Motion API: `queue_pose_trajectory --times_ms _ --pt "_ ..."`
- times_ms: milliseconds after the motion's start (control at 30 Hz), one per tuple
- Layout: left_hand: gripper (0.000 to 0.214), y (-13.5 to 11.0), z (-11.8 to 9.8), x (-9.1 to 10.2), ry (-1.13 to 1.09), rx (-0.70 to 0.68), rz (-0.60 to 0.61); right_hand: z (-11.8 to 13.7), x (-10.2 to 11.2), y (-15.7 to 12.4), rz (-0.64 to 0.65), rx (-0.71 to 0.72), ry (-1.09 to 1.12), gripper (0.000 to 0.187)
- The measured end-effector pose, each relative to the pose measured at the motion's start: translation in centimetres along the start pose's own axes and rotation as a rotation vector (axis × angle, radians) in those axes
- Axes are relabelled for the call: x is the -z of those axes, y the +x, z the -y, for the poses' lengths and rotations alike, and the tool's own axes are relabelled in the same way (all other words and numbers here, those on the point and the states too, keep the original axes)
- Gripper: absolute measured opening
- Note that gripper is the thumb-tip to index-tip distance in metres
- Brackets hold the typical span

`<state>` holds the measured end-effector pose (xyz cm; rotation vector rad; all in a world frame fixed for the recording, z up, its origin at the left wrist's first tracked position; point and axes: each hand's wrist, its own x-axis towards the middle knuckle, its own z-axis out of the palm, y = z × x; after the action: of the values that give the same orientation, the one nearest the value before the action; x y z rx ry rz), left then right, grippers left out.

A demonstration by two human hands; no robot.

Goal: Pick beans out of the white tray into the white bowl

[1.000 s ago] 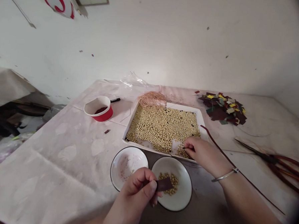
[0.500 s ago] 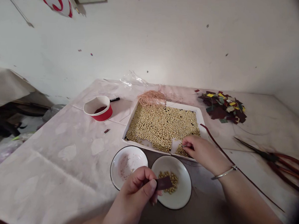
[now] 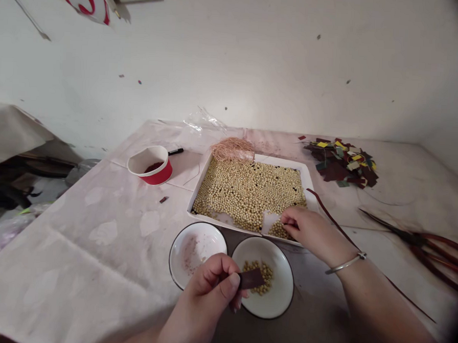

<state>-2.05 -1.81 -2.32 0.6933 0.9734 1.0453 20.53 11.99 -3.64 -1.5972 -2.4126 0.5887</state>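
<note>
My left hand (image 3: 215, 288) pinches a small dark brown strip (image 3: 251, 278) between thumb and fingers. It hovers over the near edges of two white dark-rimmed bowls. The right-hand bowl (image 3: 282, 297) holds a cluster of greenish-yellow beads (image 3: 264, 288); the left-hand bowl (image 3: 178, 256) has reddish crumbs on its bottom. Fingers closed, my right hand (image 3: 301, 227) reaches into the near right corner of a white tray (image 3: 311, 188) spread with pale round beads (image 3: 247, 190). What its fingertips hold, if anything, is too small to make out.
A bundle of pinkish cords (image 3: 232, 150) lies on the tray's back corner. At left stand a red-and-white paper tub (image 3: 160, 175) and a black marker (image 3: 176, 152). Right are scissors (image 3: 413, 238), a long dark red strip (image 3: 328, 215) and a pile of coloured scraps (image 3: 340, 162).
My right hand has shifted slightly right among the beads, its fingertips staying low in the tray. My left hand keeps the brown strip in nearly the same place.
</note>
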Motion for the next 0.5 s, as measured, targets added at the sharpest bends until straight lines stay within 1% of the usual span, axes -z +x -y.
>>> queue_pose_trajectory --times_ms 333,433,500 --pt "0.026 0.0 -0.2 -0.1 0.001 0.007 0.007 0.4 0.3 0.0 -0.024 -0.016 0.014 0.015" --pt "0.026 -0.1 -0.2 -0.2 -0.009 0.008 0.006 1.1 1.2 -0.3 -0.054 -0.013 0.051 0.014" --pt "0.025 -0.2 -0.3 -0.2 -0.017 0.015 -0.007 2.2 2.3 -1.1 -0.072 -0.007 0.088 0.011"
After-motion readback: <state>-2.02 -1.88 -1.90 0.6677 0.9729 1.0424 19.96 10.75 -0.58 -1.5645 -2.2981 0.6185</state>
